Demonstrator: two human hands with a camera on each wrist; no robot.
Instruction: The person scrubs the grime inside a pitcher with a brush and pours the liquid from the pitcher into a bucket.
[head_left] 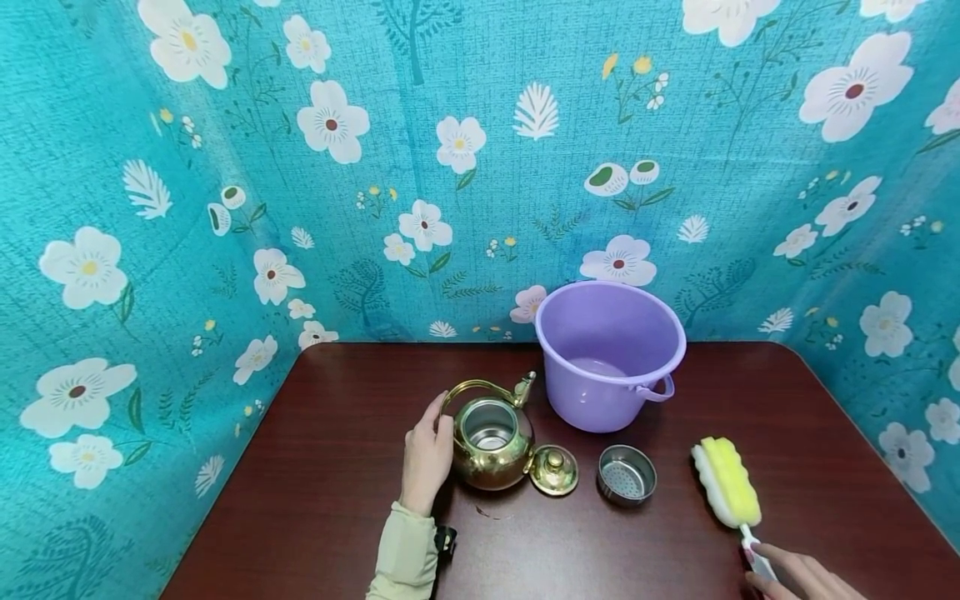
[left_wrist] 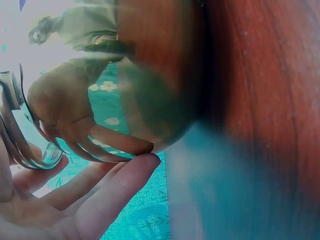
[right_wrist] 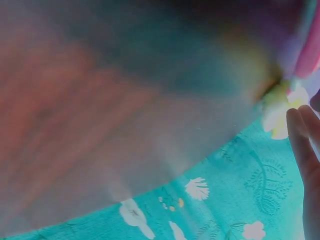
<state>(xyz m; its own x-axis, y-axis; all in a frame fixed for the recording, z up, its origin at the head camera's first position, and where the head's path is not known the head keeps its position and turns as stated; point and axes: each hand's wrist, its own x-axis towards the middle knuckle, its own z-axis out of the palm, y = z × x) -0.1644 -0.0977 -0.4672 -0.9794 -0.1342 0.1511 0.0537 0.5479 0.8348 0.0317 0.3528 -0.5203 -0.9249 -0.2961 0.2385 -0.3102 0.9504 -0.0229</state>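
A shiny brass-coloured teapot (head_left: 491,446) stands on the table with its mouth uncovered and spout toward the back right. My left hand (head_left: 427,454) grips the teapot's arched handle at its left side; in the left wrist view a fingertip (left_wrist: 150,161) touches the mirror-like body. The hinged-looking round lid (head_left: 554,471) lies beside the teapot on the right. At the lower right, my right hand (head_left: 806,575) holds the handle of a yellow and white sponge brush (head_left: 727,483) between thumb and fingers. The right wrist view is blurred, with the brush's pink handle part (right_wrist: 309,52) near the fingers.
A purple bucket (head_left: 600,400) stands at the back of the dark wooden table (head_left: 337,500), near the flowered turquoise cloth (head_left: 450,100). A round metal strainer (head_left: 627,476) with a perforated bottom sits between the lid and the brush.
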